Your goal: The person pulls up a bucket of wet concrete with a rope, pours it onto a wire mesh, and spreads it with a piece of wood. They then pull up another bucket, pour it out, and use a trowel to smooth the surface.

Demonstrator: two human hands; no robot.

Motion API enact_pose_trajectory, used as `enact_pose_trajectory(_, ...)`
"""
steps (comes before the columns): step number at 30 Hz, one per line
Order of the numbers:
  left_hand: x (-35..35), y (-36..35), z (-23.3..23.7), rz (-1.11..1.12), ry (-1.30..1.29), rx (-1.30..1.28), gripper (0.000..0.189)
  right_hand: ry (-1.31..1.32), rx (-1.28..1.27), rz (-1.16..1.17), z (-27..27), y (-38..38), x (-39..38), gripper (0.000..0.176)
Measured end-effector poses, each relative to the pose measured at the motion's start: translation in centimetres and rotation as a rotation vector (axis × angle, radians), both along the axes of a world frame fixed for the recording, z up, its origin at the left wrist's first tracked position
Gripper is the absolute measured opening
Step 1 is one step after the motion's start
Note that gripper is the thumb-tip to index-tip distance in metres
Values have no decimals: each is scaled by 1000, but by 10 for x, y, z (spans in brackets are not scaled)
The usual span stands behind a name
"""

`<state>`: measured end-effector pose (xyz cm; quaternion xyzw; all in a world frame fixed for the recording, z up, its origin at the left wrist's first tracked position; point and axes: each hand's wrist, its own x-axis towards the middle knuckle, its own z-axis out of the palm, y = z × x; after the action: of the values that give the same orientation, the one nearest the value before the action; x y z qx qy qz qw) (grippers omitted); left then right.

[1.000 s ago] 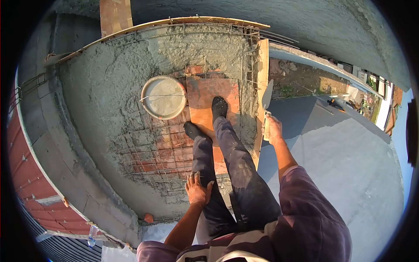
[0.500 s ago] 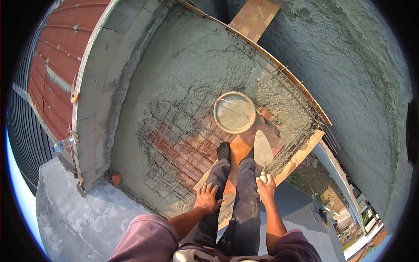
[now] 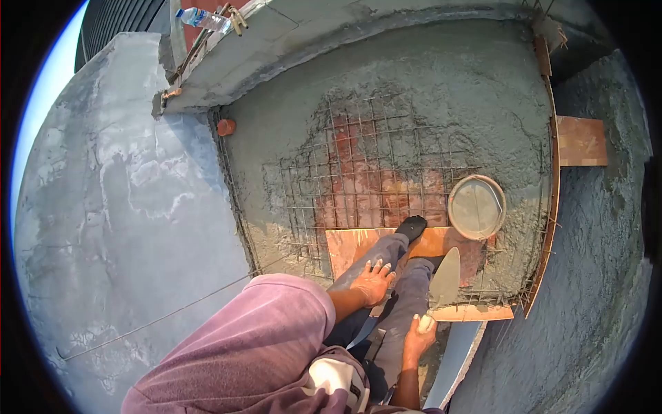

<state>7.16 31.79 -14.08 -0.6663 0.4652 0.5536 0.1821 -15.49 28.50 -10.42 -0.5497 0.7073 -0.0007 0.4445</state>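
My left hand (image 3: 372, 283) lies on my trousered leg with its fingers spread, holding nothing. In my right hand (image 3: 418, 339) is the pale handle of a trowel (image 3: 446, 277), fingers wrapped round it. The trowel's pointed blade is smeared grey and points forward beside my other leg. Just beyond the tip stands a round bucket (image 3: 476, 238) with grey mix inside and a thin wire handle across its top. A black-covered foot (image 3: 412, 228) is at the edge of an orange-brown board (image 3: 339, 252) under my legs.
Ahead, a rebar grid (image 3: 373, 147) shows over reddish boards, with wet concrete (image 3: 476, 83) around it. Wooden edging (image 3: 554, 179) runs along the right. A low wall (image 3: 276, 41) curves across the back, with a plastic bottle (image 3: 201, 18) near it. Left is a grey slab (image 3: 131, 228).
My view has swung to the left, so the slab fills more of it and the bucket sits farther right. The left hand stays on the leg; the right keeps its hold on the trowel.
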Motion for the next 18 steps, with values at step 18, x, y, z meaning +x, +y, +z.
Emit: enact_pose_trajectory(18, 15, 11, 6, 118, 42, -7, 73, -67, -48, 4, -26, -14, 12, 24)
